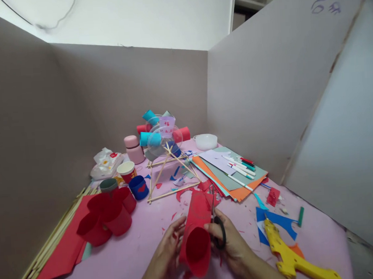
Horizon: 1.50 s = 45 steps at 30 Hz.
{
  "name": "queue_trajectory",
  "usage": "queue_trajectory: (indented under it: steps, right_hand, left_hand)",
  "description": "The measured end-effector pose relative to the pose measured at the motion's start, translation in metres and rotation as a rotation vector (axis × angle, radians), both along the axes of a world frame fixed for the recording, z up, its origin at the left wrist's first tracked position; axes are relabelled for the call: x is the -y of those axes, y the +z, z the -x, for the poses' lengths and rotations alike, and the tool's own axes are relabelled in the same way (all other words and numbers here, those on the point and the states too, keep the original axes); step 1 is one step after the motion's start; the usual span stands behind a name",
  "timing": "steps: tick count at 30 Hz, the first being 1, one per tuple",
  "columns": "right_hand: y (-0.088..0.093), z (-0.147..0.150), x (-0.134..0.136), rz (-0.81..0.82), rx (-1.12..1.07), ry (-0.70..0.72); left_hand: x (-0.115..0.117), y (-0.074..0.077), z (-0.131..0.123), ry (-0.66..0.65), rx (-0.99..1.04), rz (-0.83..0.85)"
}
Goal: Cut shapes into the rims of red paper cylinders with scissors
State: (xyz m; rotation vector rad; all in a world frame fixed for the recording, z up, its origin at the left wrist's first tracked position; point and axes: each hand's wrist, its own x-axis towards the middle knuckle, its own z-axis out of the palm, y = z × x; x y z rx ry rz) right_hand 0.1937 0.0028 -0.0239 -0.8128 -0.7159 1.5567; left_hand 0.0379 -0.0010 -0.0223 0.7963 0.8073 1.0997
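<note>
A red paper piece (196,221), rolled into a cup-like tube at its near end, lies between my hands just above the table. My left hand (172,239) is closed on its left side, with the fingertips partly hidden. My right hand (229,240) grips black-handled scissors (219,234) at the right edge of the paper, and its thumb rests near the tube. The blades point away from me along that edge. Red paper scraps (205,189) lie just beyond. Several finished red cups (117,219) and a blue cup (139,187) with a red heart stand to the left.
Ahead stands a stick-framed wheel (165,136) carrying coloured paper tubes. Coloured sheets (229,174) with several markers (240,167) lie to the right. A yellow glue gun (286,255) rests at the front right. Bamboo sticks (50,240) run along the left edge.
</note>
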Motion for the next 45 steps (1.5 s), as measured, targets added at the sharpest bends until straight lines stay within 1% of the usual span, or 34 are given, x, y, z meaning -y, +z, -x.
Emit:
queue_trajectory:
  steps: [2,4,8,10,12,14,15,16,17,19,21,25,28,31,33,39,45]
  right_hand:
    - [0.001,0.001,0.000,-0.014,0.025,-0.011]
    - [0.005,0.002,0.000,-0.030,0.057,-0.022]
    - [0.013,-0.004,-0.002,-0.059,0.171,-0.048]
    - [0.015,-0.013,-0.006,-0.083,0.253,-0.062]
    - [0.015,-0.026,-0.009,-0.125,0.338,-0.044]
    - [0.016,-0.038,-0.011,-0.168,0.407,0.019]
    - [0.017,-0.044,-0.011,-0.191,0.452,0.087]
    - [0.018,-0.048,-0.009,-0.244,0.565,0.212]
    - [0.020,-0.050,-0.008,-0.275,0.653,0.282]
    - [0.023,-0.053,-0.003,-0.302,0.731,0.371]
    - [0.025,-0.052,0.001,-0.314,0.756,0.398]
    - [0.029,-0.048,0.006,-0.385,0.862,0.352]
    - [0.033,-0.047,0.007,-0.427,0.937,0.352]
    - [0.036,-0.048,0.007,-0.413,0.955,0.368]
    - [0.037,-0.048,0.008,-0.400,0.956,0.383]
    - [0.034,-0.047,0.009,-0.375,0.961,0.390]
    - [0.033,-0.047,0.009,-0.337,0.935,0.386]
  left_hand:
    - [0.002,-0.003,-0.001,0.013,0.002,-0.032]
    - [0.006,0.000,0.000,-0.004,-0.013,-0.058]
    - [0.011,0.015,0.008,-0.083,-0.053,-0.061]
    - [0.009,0.022,0.017,-0.077,-0.089,-0.077]
    - [0.005,0.030,0.028,-0.033,-0.154,-0.114]
    - [0.004,0.039,0.039,0.023,-0.236,-0.155]
    - [0.004,0.043,0.043,0.045,-0.275,-0.173]
    - [0.004,0.047,0.047,0.058,-0.307,-0.188]
    - [0.005,0.050,0.050,0.065,-0.327,-0.201]
    - [0.007,0.054,0.053,0.065,-0.352,-0.223]
    - [0.007,0.054,0.055,0.030,-0.367,-0.235]
    - [0.006,0.045,0.054,-0.095,-0.296,-0.262]
    - [0.007,0.038,0.051,-0.165,-0.288,-0.220]
    - [0.011,0.037,0.050,-0.159,-0.325,-0.115]
    - [0.014,0.039,0.049,-0.146,-0.337,-0.089]
    - [0.014,0.040,0.050,-0.149,-0.363,-0.081]
    - [0.011,0.040,0.048,-0.155,-0.370,-0.137]
